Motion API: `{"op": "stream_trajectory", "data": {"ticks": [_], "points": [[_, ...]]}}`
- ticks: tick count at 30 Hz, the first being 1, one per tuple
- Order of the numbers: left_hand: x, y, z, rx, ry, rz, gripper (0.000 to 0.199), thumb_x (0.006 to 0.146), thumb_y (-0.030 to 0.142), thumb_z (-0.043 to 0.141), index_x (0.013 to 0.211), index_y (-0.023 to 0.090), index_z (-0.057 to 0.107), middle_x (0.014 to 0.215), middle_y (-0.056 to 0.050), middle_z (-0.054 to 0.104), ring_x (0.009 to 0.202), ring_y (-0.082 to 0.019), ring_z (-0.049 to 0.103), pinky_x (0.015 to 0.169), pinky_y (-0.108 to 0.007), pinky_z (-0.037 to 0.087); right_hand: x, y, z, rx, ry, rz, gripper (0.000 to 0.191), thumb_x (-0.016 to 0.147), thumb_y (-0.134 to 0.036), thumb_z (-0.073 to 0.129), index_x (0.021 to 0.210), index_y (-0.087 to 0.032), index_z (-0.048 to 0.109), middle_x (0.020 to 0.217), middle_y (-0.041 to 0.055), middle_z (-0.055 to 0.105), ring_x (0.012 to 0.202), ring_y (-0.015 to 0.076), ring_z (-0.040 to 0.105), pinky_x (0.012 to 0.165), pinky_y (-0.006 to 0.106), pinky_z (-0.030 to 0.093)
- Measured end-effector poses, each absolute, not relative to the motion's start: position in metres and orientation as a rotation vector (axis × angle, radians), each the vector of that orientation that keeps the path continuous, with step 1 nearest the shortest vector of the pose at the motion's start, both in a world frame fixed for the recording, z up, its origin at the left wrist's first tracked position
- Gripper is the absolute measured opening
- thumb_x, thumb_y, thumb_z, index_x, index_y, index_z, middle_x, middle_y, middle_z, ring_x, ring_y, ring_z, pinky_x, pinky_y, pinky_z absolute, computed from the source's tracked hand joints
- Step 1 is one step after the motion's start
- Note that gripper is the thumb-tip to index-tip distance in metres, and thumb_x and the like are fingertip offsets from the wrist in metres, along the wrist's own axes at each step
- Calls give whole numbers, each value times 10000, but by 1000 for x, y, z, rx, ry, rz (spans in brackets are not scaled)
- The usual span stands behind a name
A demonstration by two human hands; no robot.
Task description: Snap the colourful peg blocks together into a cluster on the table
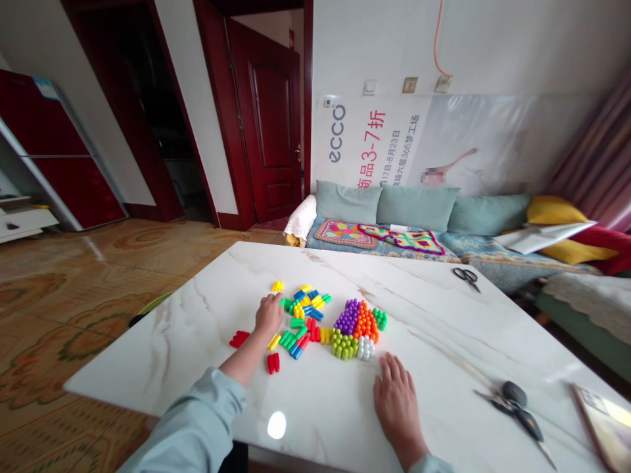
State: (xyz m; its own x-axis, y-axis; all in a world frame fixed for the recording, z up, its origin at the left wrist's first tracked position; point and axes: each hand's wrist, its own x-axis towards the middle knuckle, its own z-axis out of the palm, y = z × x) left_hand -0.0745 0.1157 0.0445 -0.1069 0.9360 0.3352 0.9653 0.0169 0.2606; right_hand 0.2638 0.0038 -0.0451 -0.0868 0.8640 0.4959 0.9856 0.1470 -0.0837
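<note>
My left hand (pixel 269 314) reaches to the left edge of a loose pile of coloured pieces, its fingers bent at a green piece (pixel 288 305); whether it grips that piece is hidden. Flat on the tabletop, my right hand (pixel 396 398) has its fingers stretched out and holds nothing. Just beyond it stand grouped bead-topped pieces: purple (pixel 348 317), orange (pixel 366 322), olive green (pixel 344 345), white (pixel 365 348) and green (pixel 380 318). Red pieces (pixel 239 339) lie left of my left wrist, and another red group (pixel 273 363) lies nearer me.
The white marble-patterned table (pixel 444 315) bears black scissors (pixel 467 277) at the far right. Nearer on the right are a dark-handled tool (pixel 522 410) and a flat box or book (pixel 604 420). A sofa with cushions (pixel 417 207) stands behind the table.
</note>
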Motion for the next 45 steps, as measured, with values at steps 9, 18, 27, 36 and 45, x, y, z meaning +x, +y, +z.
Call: {"op": "stream_trajectory", "data": {"ticks": [9, 18, 27, 36, 45], "points": [[32, 8, 19, -2789, -1428, -1047, 399, 795, 33, 506, 1091, 282, 604, 1118, -26, 586, 1080, -197, 521, 914, -335, 475, 259, 0, -31, -1858, -2008, -301, 423, 899, -218, 360, 1272, -100, 520, 1368, 142, 495, 1298, 270, 374, 1056, 429, 292], [58, -20, 8, -2675, -1727, -938, 663, 717, 337, 725, 1324, 290, 463, 1320, -57, 498, 1232, -267, 435, 1041, -438, 378, 258, -2, -24, -1805, -2006, -271, 414, 904, -214, 351, 1257, -90, 527, 1345, 165, 508, 1296, 269, 374, 1043, 443, 299], [20, -39, -8, -2490, -1929, -713, 578, 850, 462, 520, 1350, 183, 436, 1430, -122, 394, 1352, -283, 303, 1125, -433, 256, 260, -1, -20, -1773, -2003, -173, 386, 927, -235, 345, 1221, -87, 545, 1337, 176, 504, 1284, 279, 372, 1035, 449, 298], [31, -41, -2, -2424, -1954, -596, 603, 819, 476, 548, 1356, 221, 441, 1451, -103, 372, 1364, -274, 273, 1137, -425, 211, 239, -40, 6, -1529, -2024, 85, 474, 871, -447, 512, 1267, -189, 475, 1203, 113, 557, 1079, 250, 518, 875, 384, 426], [31, -41, -1, -2436, -1975, -621, 585, 817, 445, 558, 1352, 237, 448, 1459, -87, 379, 1361, -281, 286, 1128, -441, 231, 218, -48, 6, -1592, -1972, 213, 275, 834, -253, 507, 1093, -165, 524, 959, 81, 618, 834, 192, 612, 718, 288, 465]]}}
